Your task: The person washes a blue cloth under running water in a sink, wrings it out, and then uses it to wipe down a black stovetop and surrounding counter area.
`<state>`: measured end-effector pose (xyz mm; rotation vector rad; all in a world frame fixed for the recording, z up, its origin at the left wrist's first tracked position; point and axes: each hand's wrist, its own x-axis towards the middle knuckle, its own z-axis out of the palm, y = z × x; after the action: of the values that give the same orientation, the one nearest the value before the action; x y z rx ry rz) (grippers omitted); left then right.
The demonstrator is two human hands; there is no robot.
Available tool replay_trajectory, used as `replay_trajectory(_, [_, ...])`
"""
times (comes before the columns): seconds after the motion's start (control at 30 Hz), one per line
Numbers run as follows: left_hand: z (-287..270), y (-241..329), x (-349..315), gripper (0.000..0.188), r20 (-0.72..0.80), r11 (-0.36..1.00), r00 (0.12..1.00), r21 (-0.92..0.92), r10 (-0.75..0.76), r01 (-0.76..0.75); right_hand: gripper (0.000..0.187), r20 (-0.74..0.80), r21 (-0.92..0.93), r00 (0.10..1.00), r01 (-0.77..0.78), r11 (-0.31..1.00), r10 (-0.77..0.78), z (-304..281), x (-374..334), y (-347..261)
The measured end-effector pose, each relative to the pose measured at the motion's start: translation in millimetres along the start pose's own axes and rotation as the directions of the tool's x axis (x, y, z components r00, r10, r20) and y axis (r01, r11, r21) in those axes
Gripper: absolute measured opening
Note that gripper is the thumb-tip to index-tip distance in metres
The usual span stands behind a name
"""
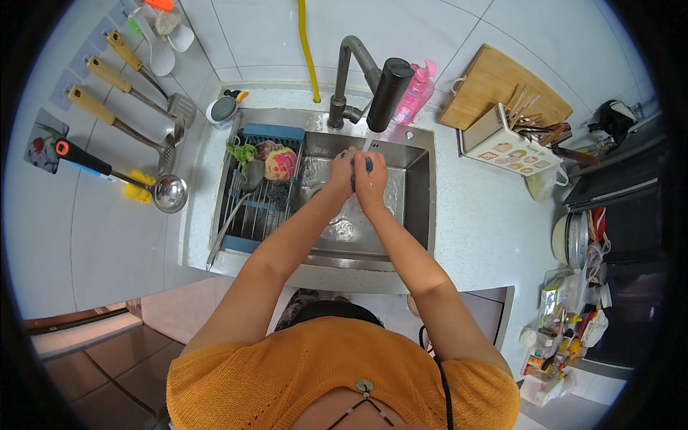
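left hand [341, 169] and right hand [371, 179] pressed together on a dark item [368, 165] | under the tap [388, 93] | best kept low over the sink [419, 208], water running through

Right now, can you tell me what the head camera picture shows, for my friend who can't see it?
A person's left hand and right hand hold a small dark blue object together over a steel kitchen sink, under a dark grey tap. A blue-framed wire drying rack sits to the left.
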<state>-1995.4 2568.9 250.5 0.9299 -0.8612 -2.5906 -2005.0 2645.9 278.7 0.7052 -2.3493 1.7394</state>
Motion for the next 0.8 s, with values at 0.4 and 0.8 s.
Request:
replay_trajectory(0.4, [-1,-8,-6,0.018,-0.149,0.941,0.956,0.268,0.251,-0.206,0.03,-0.078,-0.02,0.958,-0.279,0.96,0.277,25,28,55])
replay_trajectory(0.8, [-66,-5,-48,0.06,-0.071,0.907,0.973,0.354,-0.218,0.229,0.044,0.486,-0.663,0.86,0.249,0.706,0.153,-48,39,-10])
